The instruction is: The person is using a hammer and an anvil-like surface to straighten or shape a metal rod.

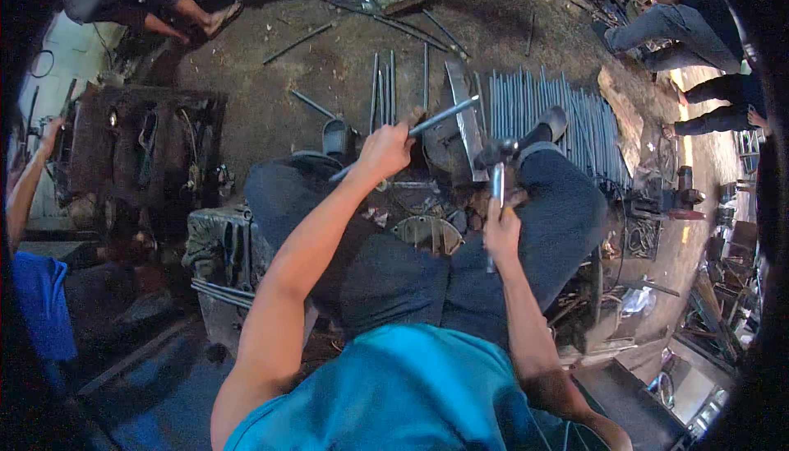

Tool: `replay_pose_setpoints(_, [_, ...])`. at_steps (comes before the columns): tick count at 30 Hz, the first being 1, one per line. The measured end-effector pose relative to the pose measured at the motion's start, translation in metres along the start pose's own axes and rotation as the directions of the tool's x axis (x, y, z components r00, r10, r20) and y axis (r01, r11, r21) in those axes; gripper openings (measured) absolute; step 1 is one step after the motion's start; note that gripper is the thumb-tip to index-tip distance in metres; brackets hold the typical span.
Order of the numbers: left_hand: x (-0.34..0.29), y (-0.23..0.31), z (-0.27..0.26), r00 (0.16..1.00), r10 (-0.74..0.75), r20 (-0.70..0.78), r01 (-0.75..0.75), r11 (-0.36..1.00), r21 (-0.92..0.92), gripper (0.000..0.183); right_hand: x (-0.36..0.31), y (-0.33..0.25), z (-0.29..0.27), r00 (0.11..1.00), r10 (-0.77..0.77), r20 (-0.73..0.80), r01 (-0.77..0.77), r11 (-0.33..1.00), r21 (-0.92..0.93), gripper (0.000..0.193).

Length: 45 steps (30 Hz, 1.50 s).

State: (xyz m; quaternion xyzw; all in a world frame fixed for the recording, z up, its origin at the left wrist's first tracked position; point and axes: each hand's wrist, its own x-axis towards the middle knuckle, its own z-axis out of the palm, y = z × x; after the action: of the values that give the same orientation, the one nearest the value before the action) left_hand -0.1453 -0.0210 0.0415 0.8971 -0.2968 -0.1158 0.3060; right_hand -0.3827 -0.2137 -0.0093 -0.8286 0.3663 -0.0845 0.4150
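Steel rod and hammer over a dirt floor

Packed dirt floor (345, 64), dull brown and gritty, spreads beyond both hands. Lying on it past the right hand is a wide bed of thin grey steel rods (567, 118), straight and round, laid side by side like a ribbed mat. A smaller loose group of rods (382, 81) lies past the left hand, well apart from the big bed, with a few stray lengths scattered further out. Between the two groups a flat, pale steel bar (464, 122) runs away from the person, its face smooth and lightly shiny.

Dark trousers (411, 270) of soft matte cloth cover the person's bent legs beneath both forearms.

Left hand (385, 151): its grip is closed round a single steel rod (440, 118), slim and round with a bright sheen, which slants up and to the right from the fist towards the flat bar.

Right hand (501, 233): its grip is wrapped tight round the pale handle of a hammer (497, 159), held upright; the dark, blocky metal head sits just above the fist, near the free end of the held rod.

Between the knees, below the hammer, lies a small curved plate of grey metal (429, 233).
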Motion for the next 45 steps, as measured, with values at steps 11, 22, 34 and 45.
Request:
replay_pose_setpoints(11, [-0.023, 0.033, -0.062, 0.820, 0.185, 0.541, 0.446, 0.386, -0.808, 0.051, -0.005, -0.036, 0.000, 0.997, 0.012, 0.074, -0.020, 0.995, 0.100, 0.042])
replay_pose_setpoints(22, [-0.041, 0.079, -0.070, 0.667, 0.480, 0.569, 0.638, 0.024, -0.769, 0.066, -0.007, -0.046, -0.011, 0.994, -0.009, 0.105, -0.004, 0.992, 0.123, 0.036])
replay_pose_setpoints(34, [-0.042, 0.089, -0.063, 0.463, 0.839, 0.286, 0.844, -0.318, -0.433, 0.065, -0.007, -0.046, -0.009, 0.995, 0.023, 0.098, -0.027, 0.999, 0.043, 0.037])
replay_pose_setpoints(45, [-0.039, 0.102, -0.069, 0.560, 0.737, 0.377, 0.783, -0.323, -0.532, 0.063, -0.006, -0.050, -0.012, 0.995, 0.016, 0.103, -0.025, 0.996, 0.085, 0.037])
